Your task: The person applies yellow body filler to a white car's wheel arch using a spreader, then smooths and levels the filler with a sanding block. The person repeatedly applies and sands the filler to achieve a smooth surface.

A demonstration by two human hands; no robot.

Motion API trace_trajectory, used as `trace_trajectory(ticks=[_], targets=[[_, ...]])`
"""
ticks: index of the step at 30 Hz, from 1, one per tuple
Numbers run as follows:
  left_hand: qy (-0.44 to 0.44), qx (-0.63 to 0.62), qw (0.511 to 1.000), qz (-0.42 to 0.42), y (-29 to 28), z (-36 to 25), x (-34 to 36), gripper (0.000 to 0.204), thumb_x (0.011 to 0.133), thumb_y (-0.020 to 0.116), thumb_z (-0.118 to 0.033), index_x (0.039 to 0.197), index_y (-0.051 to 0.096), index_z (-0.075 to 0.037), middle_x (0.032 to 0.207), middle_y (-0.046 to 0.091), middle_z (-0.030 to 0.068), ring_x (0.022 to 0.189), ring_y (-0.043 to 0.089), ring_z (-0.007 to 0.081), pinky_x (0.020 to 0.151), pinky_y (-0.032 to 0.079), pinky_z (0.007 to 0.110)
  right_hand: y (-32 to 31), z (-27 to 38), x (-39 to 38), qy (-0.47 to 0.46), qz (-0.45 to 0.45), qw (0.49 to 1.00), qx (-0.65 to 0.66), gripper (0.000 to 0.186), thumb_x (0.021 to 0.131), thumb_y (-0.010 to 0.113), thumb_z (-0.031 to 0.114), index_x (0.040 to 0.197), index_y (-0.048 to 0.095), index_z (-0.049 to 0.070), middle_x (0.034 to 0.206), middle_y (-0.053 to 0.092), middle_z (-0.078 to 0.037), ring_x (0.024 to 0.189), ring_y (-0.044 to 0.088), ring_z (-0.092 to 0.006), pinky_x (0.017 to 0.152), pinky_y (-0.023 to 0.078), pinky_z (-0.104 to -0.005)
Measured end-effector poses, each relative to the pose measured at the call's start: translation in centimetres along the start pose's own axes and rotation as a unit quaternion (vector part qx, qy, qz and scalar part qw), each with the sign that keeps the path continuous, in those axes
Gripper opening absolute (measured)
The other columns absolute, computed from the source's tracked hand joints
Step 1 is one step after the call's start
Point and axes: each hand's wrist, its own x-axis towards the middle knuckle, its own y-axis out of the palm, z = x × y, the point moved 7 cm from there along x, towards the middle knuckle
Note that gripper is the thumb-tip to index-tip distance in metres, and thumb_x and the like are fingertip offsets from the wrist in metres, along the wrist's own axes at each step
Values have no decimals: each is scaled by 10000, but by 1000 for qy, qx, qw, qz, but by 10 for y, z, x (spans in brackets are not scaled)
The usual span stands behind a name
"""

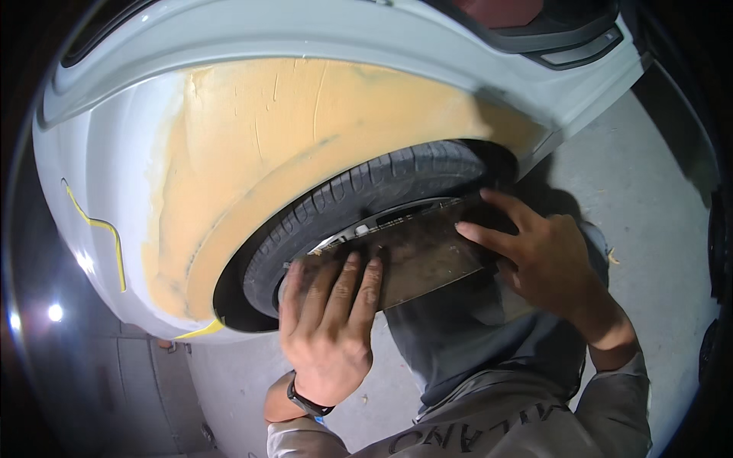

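Note:
A flat, rectangular, dark brown plate [427, 269] with a smudged face is held low in front of the wheel. My left hand [328, 328], with a dark band on its wrist, grips its left end. Those fingers lie side by side over the face, and the thumb is hidden. My right hand [546, 248] holds the right end, fingers spread along the edge. Just behind the plate is the tire [366, 183] with part of a silver rim [347, 237]. Around the wheel arch, the white car's panel is coated in tan body filler [282, 114], with some raised ridges.
Left of the filler lies the car's white bumper [92, 191] with yellow tape [111, 229] along a seam. At upper right is an open door area with a sill [584, 49]. The grey concrete floor [634, 198] spreads at right. A bright light [55, 312] shines at left.

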Motion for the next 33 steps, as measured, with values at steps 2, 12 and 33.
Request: trace_trajectory(ticks=[2, 12, 33], targets=[[17, -92, 996, 13, 21, -5, -1, 421, 854, 636, -91, 1263, 732, -60, 1179, 757, 128, 1068, 718, 280, 1045, 520, 439, -15, -18, -20, -22, -55, 996, 74, 450, 807, 834, 92, 1241, 770, 193, 1280, 706, -165, 839, 782, -279, 656, 606, -386], [-106, -695, 680, 208, 251, -85, -53, 250, 907, 735, -89, 1147, 694, -33, 886, 726, 129, 797, 686, 234, 769, 549, 350, -11, -200, -206, 582, -235, 631, 456, 594, 1058, 622, 561, 1119, 760, -13, 746, 611, -2, 537, 464, -83, 462, 331, -252], [-158, -886, 266, 345, 331, -196, -76, 466, 1077, 603, -163, 1507, 561, 11, 1419, 648, 107, 1235, 621, 164, 1094, 481, 324, -118, 136, 173, -263, -338, 877, -219, 452, 796, 764, -50, 1216, 802, 113, 1131, 774, -56, 960, 654, -264, 890, 513, -368]])
